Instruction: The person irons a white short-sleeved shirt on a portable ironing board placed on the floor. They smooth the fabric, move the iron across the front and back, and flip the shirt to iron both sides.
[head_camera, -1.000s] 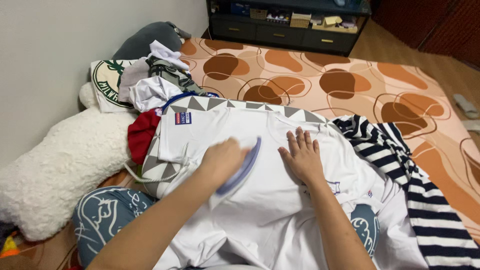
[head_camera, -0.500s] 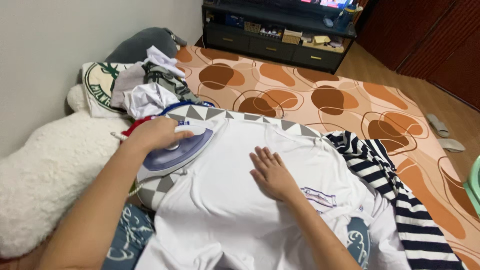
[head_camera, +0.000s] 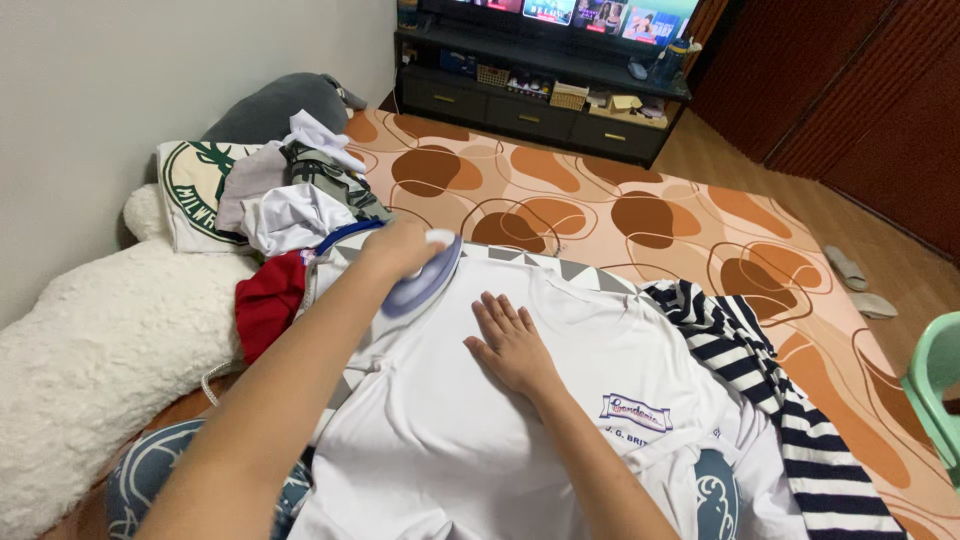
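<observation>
My left hand (head_camera: 400, 250) is clenched on the iron (head_camera: 425, 275), which sits at the far edge of the white shirt (head_camera: 470, 430), nose pointing away and right. My right hand (head_camera: 512, 342) lies flat and released on the shirt, just near-right of the iron. Versus half a second back, the iron has swung rightward toward the collar, tilted up; right hand barely shifted. Clothes pile (head_camera: 290, 190) is left of the iron.

Iron (head_camera: 425, 278) on shirt (head_camera: 520, 420), clothes pile (head_camera: 290, 190) to its left, striped garment (head_camera: 770, 370) right.
</observation>
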